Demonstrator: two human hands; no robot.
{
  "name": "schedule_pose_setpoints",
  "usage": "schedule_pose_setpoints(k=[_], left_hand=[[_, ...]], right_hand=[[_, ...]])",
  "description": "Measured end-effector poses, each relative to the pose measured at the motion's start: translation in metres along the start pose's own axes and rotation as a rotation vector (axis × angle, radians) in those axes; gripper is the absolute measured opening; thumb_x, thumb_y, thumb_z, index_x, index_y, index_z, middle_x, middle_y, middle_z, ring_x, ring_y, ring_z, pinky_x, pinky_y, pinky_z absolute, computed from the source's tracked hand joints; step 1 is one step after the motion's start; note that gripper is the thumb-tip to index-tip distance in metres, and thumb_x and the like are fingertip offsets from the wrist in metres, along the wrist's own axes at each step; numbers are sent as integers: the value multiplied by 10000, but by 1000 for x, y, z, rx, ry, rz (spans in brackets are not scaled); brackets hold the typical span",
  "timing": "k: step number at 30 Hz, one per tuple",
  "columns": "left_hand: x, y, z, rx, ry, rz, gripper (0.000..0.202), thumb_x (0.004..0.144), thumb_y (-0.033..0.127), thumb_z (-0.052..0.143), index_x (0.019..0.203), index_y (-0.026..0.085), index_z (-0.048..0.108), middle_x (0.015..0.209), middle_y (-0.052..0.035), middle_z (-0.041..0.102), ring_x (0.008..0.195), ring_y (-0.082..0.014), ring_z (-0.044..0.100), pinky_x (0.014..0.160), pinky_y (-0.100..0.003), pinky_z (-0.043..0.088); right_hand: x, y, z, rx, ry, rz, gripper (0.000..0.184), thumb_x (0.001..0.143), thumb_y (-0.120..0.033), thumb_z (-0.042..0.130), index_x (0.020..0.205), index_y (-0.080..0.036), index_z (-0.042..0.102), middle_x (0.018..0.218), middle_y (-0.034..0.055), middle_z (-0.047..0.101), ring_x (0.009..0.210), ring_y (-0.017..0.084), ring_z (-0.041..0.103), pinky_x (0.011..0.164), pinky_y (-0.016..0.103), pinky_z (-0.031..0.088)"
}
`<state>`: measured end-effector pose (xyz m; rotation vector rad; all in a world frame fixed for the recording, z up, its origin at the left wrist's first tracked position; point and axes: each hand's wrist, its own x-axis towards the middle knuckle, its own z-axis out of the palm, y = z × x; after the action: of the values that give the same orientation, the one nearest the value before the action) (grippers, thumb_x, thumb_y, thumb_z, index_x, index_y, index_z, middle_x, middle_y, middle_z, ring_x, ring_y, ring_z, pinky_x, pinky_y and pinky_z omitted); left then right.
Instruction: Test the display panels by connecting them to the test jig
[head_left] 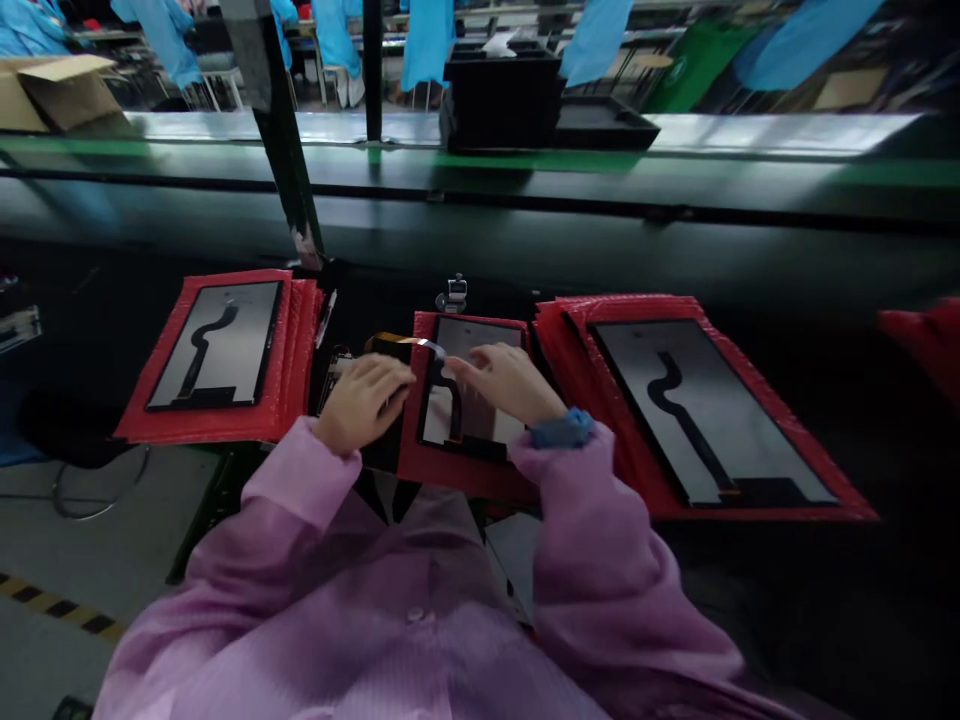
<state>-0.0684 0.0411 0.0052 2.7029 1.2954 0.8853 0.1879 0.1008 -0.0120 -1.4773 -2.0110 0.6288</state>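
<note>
A display panel (480,400) with a black flex cable (456,405) lies on a red bubble bag (427,465) in front of me. My right hand (517,382), in a blue wristband, is over the panel's right side. Its thumb reaches the end of a thin orange and white ribbon cable (409,341), with the other fingertips apart from the thumb. My left hand (365,402) lies just left of the panel, fingers stretched together and thumb apart below them. Partly under it shows a small circuit board (335,375).
Similar panels lie on red bubble bags at left (217,345) and right (705,400). A small metal counter (454,294) stands behind the middle panel. Beyond are a green post (289,170), a conveyor (525,230), black trays (502,100), a cardboard box (60,95) and people in blue.
</note>
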Motion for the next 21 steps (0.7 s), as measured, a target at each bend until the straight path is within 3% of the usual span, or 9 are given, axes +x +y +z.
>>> schedule_pose_setpoints(k=[3,6,9,16,21], left_hand=[[44,-31,10,25,0,-72,324,1052,307,428,1236,148,643,1285,-129,701,1245,-245,619,1120,-440,466],[65,-56,25,4,-158,-126,348,1033,304,477,1308,156,631,1423,-129,637,1369,-253,544,1221,-506,345],[63,-65,32,-35,-269,-76,279,1031,338,494,1148,189,698,1283,-85,712,1304,-227,589,1249,-520,278],[51,-63,26,68,-95,24,235,1002,412,584,951,225,718,1026,-45,754,1096,-205,659,1211,-467,323],[52,-67,31,113,-69,59,248,1026,361,542,902,242,720,981,-28,758,1066,-195,661,1181,-465,345]], right_hand=[[35,-17,17,108,-243,48,520,820,-683,686,686,-183,637,655,43,622,660,170,549,666,310,422],[42,-26,29,139,-238,-2,429,864,-574,678,738,-168,618,675,14,621,619,129,500,604,275,378],[32,-28,33,133,-175,-51,320,895,-460,661,765,-172,615,724,16,632,656,131,507,634,277,378],[20,-31,36,-40,-5,-220,207,960,-338,580,891,-205,722,965,111,726,960,253,604,806,366,450],[20,-35,42,216,-100,-170,232,944,-371,532,912,-204,689,913,75,705,872,215,599,806,346,457]])
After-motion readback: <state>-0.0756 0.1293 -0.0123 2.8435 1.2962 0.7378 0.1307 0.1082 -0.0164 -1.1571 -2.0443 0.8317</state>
